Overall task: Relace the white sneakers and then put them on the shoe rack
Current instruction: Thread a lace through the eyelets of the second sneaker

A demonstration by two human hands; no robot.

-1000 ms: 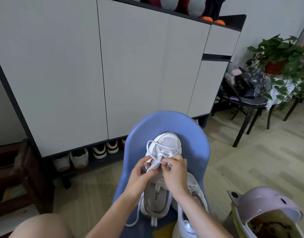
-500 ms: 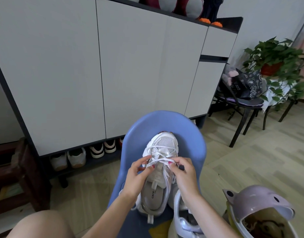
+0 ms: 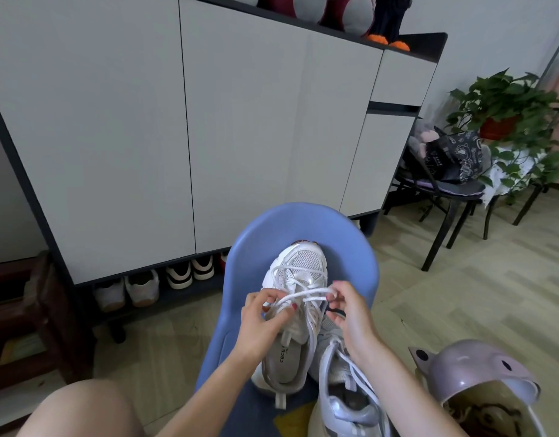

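A white sneaker (image 3: 298, 272) lies toe-away on a blue plastic chair (image 3: 350, 253), its insole showing. A white lace (image 3: 306, 294) crosses above its tongue. My left hand (image 3: 262, 323) pinches the lace's left end at the sneaker's left side. My right hand (image 3: 350, 313) pinches the right end at the sneaker's right side, so the lace is stretched between both hands. A second white sneaker (image 3: 344, 395) lies beside it, nearer to me and partly under my right forearm. The shoe rack (image 3: 152, 288) is the open bottom shelf of a tall grey cabinet behind the chair.
Several shoes (image 3: 142, 287) stand on the rack shelf. A lilac helmet (image 3: 480, 383) lies at the lower right. A black chair with a dark bag (image 3: 451, 152) and a potted plant (image 3: 505, 105) stand at the right. Dark wooden furniture (image 3: 35, 310) is at the left. My knee (image 3: 79, 408) shows at the bottom left.
My hands have moved apart from the middle of the sneaker, drawing the lace out sideways between them. The view has shifted slightly.
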